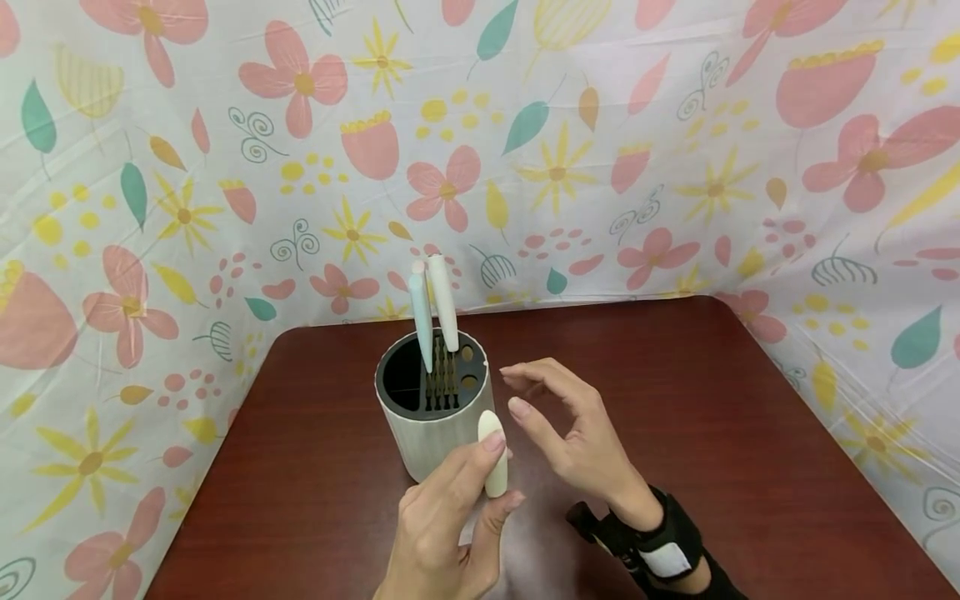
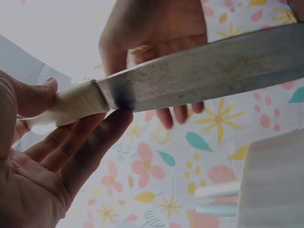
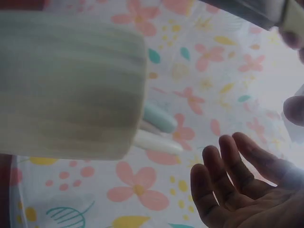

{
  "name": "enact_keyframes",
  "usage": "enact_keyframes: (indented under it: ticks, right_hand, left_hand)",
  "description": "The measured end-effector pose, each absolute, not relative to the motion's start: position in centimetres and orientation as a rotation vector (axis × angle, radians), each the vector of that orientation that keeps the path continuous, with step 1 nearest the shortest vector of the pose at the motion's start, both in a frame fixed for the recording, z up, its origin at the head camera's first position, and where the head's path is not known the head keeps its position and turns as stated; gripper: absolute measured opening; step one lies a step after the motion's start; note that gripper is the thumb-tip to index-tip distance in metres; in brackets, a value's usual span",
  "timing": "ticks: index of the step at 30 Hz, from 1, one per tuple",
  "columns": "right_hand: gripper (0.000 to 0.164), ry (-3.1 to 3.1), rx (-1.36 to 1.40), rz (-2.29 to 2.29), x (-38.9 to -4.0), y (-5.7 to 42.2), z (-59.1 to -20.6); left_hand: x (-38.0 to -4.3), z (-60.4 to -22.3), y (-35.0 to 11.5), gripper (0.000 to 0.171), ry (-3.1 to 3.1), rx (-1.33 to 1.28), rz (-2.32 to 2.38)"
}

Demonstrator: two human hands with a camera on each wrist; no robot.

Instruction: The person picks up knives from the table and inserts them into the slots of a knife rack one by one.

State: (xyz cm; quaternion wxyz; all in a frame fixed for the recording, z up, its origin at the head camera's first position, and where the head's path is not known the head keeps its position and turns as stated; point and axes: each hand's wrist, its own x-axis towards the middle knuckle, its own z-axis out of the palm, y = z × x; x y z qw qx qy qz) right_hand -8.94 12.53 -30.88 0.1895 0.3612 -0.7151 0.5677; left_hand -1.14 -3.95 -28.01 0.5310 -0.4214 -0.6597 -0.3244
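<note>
My left hand (image 1: 446, 517) pinches a kitchen knife (image 2: 204, 71) by its cream handle (image 1: 496, 479), thumb on one side and fingers on the other. The broad blade, marked with stains, shows in the left wrist view; the head view shows little but the handle end. Just right of the knife, my right hand (image 1: 573, 429) holds nothing, its fingers loosely bent and apart. Behind the left hand stands a round, pale knife block (image 1: 427, 437) with a black slotted top. A light-blue handle (image 1: 421, 321) and a white handle (image 1: 444, 304) stick up from its slots.
The block stands on a dark reddish-brown table (image 1: 675, 392). A floral cloth (image 1: 540, 167) hangs behind the table and along its sides. A black strap (image 1: 660, 542) with a camera is around the right wrist.
</note>
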Motion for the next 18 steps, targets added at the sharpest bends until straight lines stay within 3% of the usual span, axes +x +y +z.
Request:
enact_keyframes:
  ticks: [18]
  right_hand:
    - [0.041,-2.255,0.927,1.440,-11.6,9.9,-33.4]
  left_hand:
    - [-1.6,-26.5,-5.1,0.039,-1.490,-0.999,-0.741]
